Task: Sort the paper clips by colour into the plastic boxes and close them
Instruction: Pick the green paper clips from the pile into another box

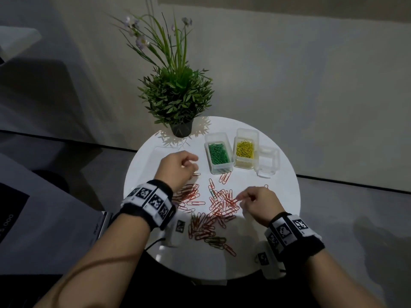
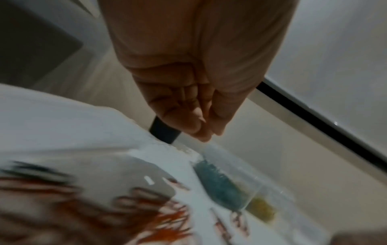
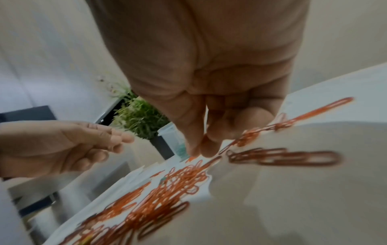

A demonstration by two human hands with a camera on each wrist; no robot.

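Note:
Several red paper clips point(image 1: 220, 205) lie spread over the middle of the round white table point(image 1: 287, 210). A single green clip point(image 1: 212, 193) shows among them. At the back stand open clear boxes: one with green clips point(image 1: 222, 170), one with yellow clips point(image 1: 243, 164), and an empty one point(image 1: 268, 162) at the right. My right hand point(image 1: 241, 202) hovers low over the pile, thumb and forefinger point(image 3: 199, 153) pinching a red clip at its top. My left hand point(image 1: 193, 165) is raised left of the green box with fingers point(image 3: 117, 142) loosely bent, and nothing shows in it.
A potted plant point(image 1: 181, 128) stands at the table's back left edge. A clear lid point(image 1: 162, 152) lies flat beyond my left hand. Some darker clips point(image 1: 216, 240) sit near the front edge. Grey floor surrounds the table.

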